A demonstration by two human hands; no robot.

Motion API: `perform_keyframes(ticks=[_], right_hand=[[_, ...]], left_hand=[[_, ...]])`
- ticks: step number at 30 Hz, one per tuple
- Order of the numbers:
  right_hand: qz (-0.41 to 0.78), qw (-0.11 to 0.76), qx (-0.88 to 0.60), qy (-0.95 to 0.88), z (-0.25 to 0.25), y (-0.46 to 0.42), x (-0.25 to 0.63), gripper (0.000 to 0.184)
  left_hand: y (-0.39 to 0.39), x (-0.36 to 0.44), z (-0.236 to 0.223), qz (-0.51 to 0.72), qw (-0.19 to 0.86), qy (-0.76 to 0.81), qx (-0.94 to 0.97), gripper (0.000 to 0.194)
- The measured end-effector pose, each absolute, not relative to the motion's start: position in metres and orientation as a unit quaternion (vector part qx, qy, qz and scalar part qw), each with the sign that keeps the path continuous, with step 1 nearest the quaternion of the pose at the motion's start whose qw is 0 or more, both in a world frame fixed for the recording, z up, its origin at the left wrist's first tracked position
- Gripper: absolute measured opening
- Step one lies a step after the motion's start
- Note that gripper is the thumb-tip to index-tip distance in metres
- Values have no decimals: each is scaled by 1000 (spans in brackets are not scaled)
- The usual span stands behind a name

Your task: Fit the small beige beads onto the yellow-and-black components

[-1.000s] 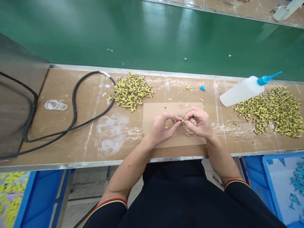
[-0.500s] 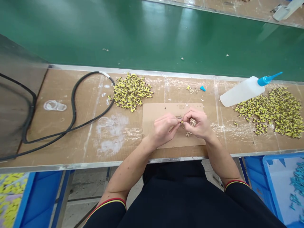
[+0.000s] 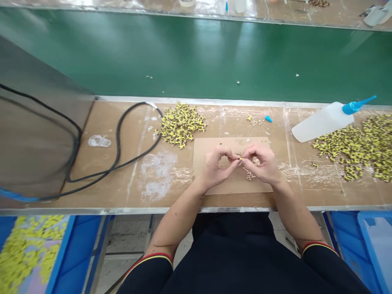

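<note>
Over a cardboard sheet [image 3: 232,185], my two hands meet at their fingertips. Between them is a tiny yellow and dark piece [image 3: 240,159], too small to make out in detail. My left hand [image 3: 218,165] pinches it from the left with thumb and forefinger. From the other side my right hand [image 3: 262,163] pinches at the same piece. Small pale bits [image 3: 249,174] lie on the sheet, partly hidden under my right hand. Behind the sheet is a pile of small yellow and brown pieces [image 3: 180,124].
A white squeeze bottle [image 3: 324,122] with a blue nozzle lies beside a larger yellow-brown pile [image 3: 364,147] at right. A blue cap [image 3: 268,119] lies behind the sheet. Black cable [image 3: 118,143] loops at left near a clear plastic piece [image 3: 99,141]. Blue bins [image 3: 79,249] stand below.
The view has shifted left, so the bench things sit further right. My left hand's fingers have spread into a rounder pinch; both hands stay together at the tiny piece.
</note>
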State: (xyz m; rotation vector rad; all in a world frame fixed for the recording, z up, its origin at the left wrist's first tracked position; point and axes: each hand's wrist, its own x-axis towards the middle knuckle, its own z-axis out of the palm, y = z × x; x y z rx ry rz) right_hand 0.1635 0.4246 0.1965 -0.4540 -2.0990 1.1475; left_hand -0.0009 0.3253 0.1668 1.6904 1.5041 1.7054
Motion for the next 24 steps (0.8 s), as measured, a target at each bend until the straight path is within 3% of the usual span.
perform_keyframes(ticks=[4,7,11,15,19,22,24], right_hand=[[445,373,-191,-792,194,431,173,16],[421,376,-199,-801,197,433,175,8],[391,359,-167,-831,209,433,174,10],[353,336,-177,-855,212,442,182,12],[308,226,-199,-902,203,460,199,10],[282,110,-205,-931,194,471,208,7],[274,49,-207,-938,189,474,211,8]], left_hand=[[332,-40,176,556,-8,601,575,10],[334,-82,171,526,-113,692,482,8],[332,-124,153,479,-101,753,440,6],[322,-136,155,530,-92,759,368,6],[310,-124,180,542,79,706,449,20],[304,-113,195,380,281,649,596,20],[302,-106,199,272,357,609,654,18]])
